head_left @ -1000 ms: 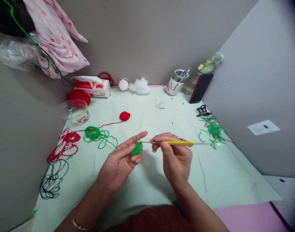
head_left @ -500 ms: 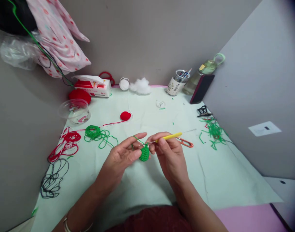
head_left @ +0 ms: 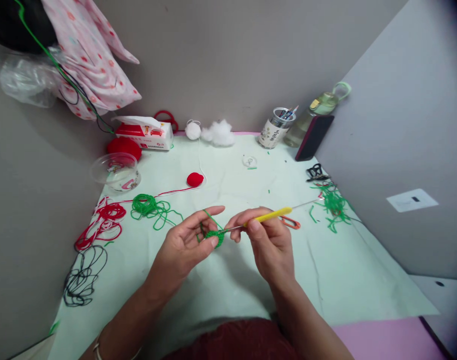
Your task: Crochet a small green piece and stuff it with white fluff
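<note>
A small green crochet piece [head_left: 215,238] is pinched between the thumb and fingers of my left hand [head_left: 187,240]. Green yarn runs over that hand's raised index finger down to the piece. My right hand [head_left: 266,240] grips a crochet hook [head_left: 271,215] by its yellow handle, pen-like. The hook's thin metal tip meets the upper edge of the green piece; whether it passes through a stitch is too small to tell. Under and beyond the right hand lies an orange stitch holder or pin [head_left: 291,223], partly covered.
Tangles of green yarn [head_left: 144,206], red yarn [head_left: 110,212] and black cord [head_left: 81,280] lie on the left. A red ball [head_left: 195,179], white stuffing [head_left: 219,134], a pen can [head_left: 275,130], a phone [head_left: 314,138] and green scraps [head_left: 333,202] stand or lie farther back.
My right hand and the hook have shifted slightly right. The green piece has tilted and moved a little left, showing less of its side, and the right fingers have come away from it.
</note>
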A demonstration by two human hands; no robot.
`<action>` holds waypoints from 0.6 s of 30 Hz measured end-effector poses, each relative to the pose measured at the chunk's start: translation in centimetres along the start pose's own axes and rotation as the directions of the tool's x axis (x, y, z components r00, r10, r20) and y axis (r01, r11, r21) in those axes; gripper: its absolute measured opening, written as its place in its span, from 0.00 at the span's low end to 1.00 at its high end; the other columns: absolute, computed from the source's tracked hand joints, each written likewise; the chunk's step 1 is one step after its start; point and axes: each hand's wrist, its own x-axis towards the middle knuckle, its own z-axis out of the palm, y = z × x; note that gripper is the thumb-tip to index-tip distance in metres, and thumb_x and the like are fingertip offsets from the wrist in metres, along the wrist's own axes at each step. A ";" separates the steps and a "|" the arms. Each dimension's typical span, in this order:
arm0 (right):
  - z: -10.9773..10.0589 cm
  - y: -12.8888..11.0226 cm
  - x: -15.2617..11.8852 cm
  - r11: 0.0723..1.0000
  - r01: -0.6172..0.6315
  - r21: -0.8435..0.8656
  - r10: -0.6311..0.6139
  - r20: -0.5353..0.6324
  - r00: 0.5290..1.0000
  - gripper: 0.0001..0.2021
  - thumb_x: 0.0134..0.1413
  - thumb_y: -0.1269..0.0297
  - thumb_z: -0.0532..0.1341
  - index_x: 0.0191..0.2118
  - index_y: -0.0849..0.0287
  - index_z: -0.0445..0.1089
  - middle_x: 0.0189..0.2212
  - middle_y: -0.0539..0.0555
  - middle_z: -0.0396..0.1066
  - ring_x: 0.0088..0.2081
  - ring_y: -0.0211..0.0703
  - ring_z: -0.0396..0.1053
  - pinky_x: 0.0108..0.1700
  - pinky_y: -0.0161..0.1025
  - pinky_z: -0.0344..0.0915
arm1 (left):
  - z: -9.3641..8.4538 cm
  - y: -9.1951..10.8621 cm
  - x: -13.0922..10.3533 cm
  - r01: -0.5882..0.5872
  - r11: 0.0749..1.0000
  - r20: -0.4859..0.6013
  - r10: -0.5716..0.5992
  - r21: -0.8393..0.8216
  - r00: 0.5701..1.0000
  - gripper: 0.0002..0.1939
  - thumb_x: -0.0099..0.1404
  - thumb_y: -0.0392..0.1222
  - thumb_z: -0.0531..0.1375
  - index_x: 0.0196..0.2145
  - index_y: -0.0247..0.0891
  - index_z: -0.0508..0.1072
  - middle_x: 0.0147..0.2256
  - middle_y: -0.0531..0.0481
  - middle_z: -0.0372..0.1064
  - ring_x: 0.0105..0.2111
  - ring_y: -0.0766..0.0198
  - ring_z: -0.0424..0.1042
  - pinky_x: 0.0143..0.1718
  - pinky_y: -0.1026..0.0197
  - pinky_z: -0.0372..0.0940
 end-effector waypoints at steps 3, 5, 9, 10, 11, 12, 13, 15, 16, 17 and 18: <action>0.0 -0.4 -0.3 0.981 0.112 -0.158 -0.108 0.032 0.994 0.10 0.72 0.67 0.57 0.44 0.55 0.77 0.37 0.53 0.78 0.33 0.39 0.75 0.37 0.40 0.73 | 0.2 0.0 0.0 -0.028 0.998 -0.045 0.030 0.053 0.999 0.20 0.63 0.37 0.68 0.52 0.50 0.82 0.34 0.53 0.69 0.38 0.64 0.69 0.43 0.62 0.66; 0.1 -0.5 -0.5 0.941 0.206 -0.269 -0.190 0.087 0.978 0.11 0.72 0.71 0.56 0.46 0.55 0.76 0.38 0.54 0.78 0.36 0.40 0.76 0.38 0.40 0.74 | 0.3 0.0 0.0 -0.041 0.995 -0.097 0.049 0.091 0.994 0.19 0.62 0.37 0.69 0.51 0.50 0.82 0.34 0.53 0.70 0.38 0.64 0.69 0.45 0.62 0.66; 0.2 -0.2 -0.5 0.864 0.331 -0.380 -0.288 0.166 0.943 0.11 0.70 0.74 0.57 0.47 0.55 0.75 0.38 0.55 0.79 0.41 0.44 0.76 0.42 0.43 0.74 | 0.7 -0.5 -0.2 -0.080 0.980 -0.219 0.119 0.183 0.968 0.18 0.62 0.37 0.69 0.50 0.51 0.82 0.37 0.54 0.71 0.40 0.64 0.70 0.46 0.63 0.65; 0.2 0.0 -0.4 0.858 0.344 -0.381 -0.303 0.164 0.939 0.11 0.70 0.74 0.57 0.47 0.55 0.75 0.38 0.55 0.79 0.41 0.44 0.77 0.41 0.43 0.75 | 0.9 -0.6 -0.3 -0.099 0.973 -0.245 0.150 0.210 0.958 0.19 0.62 0.36 0.69 0.50 0.51 0.82 0.37 0.54 0.71 0.40 0.64 0.70 0.46 0.63 0.65; 0.3 0.1 -0.4 0.855 0.353 -0.381 -0.317 0.155 0.936 0.11 0.70 0.74 0.57 0.47 0.55 0.74 0.38 0.55 0.79 0.41 0.44 0.77 0.41 0.43 0.75 | 1.1 -0.7 -0.4 -0.122 0.965 -0.268 0.184 0.233 0.946 0.19 0.62 0.35 0.69 0.50 0.51 0.82 0.36 0.54 0.71 0.40 0.64 0.70 0.47 0.62 0.65; 0.4 0.2 -0.4 0.850 0.363 -0.383 -0.332 0.146 0.932 0.11 0.70 0.74 0.56 0.48 0.55 0.74 0.38 0.55 0.79 0.40 0.44 0.77 0.40 0.43 0.76 | 1.3 -0.8 -0.5 -0.141 0.958 -0.289 0.213 0.251 0.933 0.19 0.61 0.35 0.69 0.49 0.50 0.82 0.36 0.54 0.71 0.40 0.64 0.70 0.47 0.62 0.66; 0.4 0.3 -0.4 0.840 0.379 -0.389 -0.351 0.143 0.925 0.11 0.70 0.74 0.56 0.48 0.54 0.74 0.37 0.55 0.80 0.39 0.45 0.78 0.39 0.43 0.76 | 1.5 -0.9 -0.5 -0.156 0.952 -0.305 0.235 0.262 0.923 0.19 0.60 0.34 0.69 0.49 0.50 0.82 0.36 0.54 0.71 0.40 0.63 0.70 0.47 0.61 0.66; 0.6 0.4 -0.6 0.795 0.427 -0.430 -0.396 0.164 0.903 0.11 0.70 0.74 0.56 0.48 0.54 0.74 0.36 0.56 0.80 0.39 0.46 0.79 0.39 0.44 0.77 | 1.8 -0.8 -0.6 -0.171 0.950 -0.330 0.254 0.261 0.909 0.19 0.59 0.34 0.69 0.49 0.49 0.82 0.35 0.54 0.71 0.40 0.63 0.71 0.49 0.60 0.66; 0.6 0.4 -0.7 0.759 0.455 -0.466 -0.418 0.187 0.889 0.11 0.69 0.74 0.57 0.48 0.54 0.74 0.37 0.56 0.80 0.40 0.46 0.79 0.38 0.44 0.78 | 1.9 -0.8 -0.6 -0.170 0.955 -0.341 0.249 0.245 0.907 0.20 0.59 0.34 0.69 0.49 0.48 0.82 0.35 0.54 0.71 0.39 0.62 0.71 0.50 0.60 0.67; 0.7 0.5 -0.9 0.718 0.481 -0.503 -0.437 0.211 0.874 0.11 0.68 0.74 0.57 0.48 0.54 0.74 0.38 0.57 0.81 0.40 0.47 0.80 0.37 0.43 0.78 | 2.1 -0.7 -0.6 -0.162 0.962 -0.347 0.233 0.221 0.909 0.21 0.59 0.35 0.69 0.51 0.47 0.81 0.34 0.54 0.70 0.39 0.62 0.71 0.50 0.59 0.67; 0.7 0.5 -1.1 0.680 0.505 -0.532 -0.459 0.228 0.859 0.11 0.68 0.74 0.58 0.48 0.54 0.75 0.40 0.58 0.81 0.40 0.46 0.80 0.36 0.42 0.77 | 2.1 -0.6 -0.5 -0.152 0.970 -0.348 0.211 0.189 0.913 0.22 0.59 0.35 0.70 0.52 0.46 0.80 0.33 0.54 0.70 0.38 0.63 0.71 0.49 0.59 0.67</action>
